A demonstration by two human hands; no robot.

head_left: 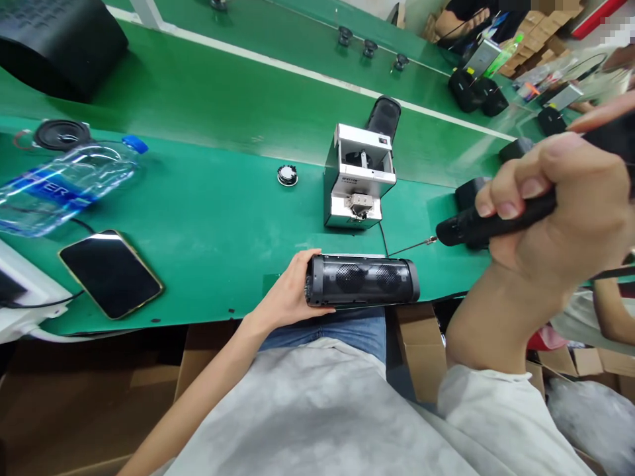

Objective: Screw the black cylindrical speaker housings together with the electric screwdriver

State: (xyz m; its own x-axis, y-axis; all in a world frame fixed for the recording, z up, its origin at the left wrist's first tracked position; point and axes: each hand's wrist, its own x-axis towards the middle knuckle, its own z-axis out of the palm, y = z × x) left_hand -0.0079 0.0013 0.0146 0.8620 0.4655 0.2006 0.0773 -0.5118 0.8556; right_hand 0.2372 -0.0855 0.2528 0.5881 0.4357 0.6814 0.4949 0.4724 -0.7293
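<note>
My left hand (292, 294) is closed around the left end of a black portable speaker (364, 279), which lies lengthwise at the table's front edge. Two round drivers show behind its perforated dark front. Raised at the right, my right hand (560, 192) wraps round the black handle of an electric screwdriver (466, 226). Its thin bit points left toward the speaker's upper right side, and its tip appears near that corner; whether they touch I cannot tell. Behind the speaker stands a silver-and-black screw feeder (362, 178), with a slotted front.
On the green table (208, 244) are a phone (112, 274), a plastic bottle (74, 182), a loose speaker driver (62, 134) and a small round part (288, 175). A large black housing (59, 46) stands at the back left. Other people work at the far right.
</note>
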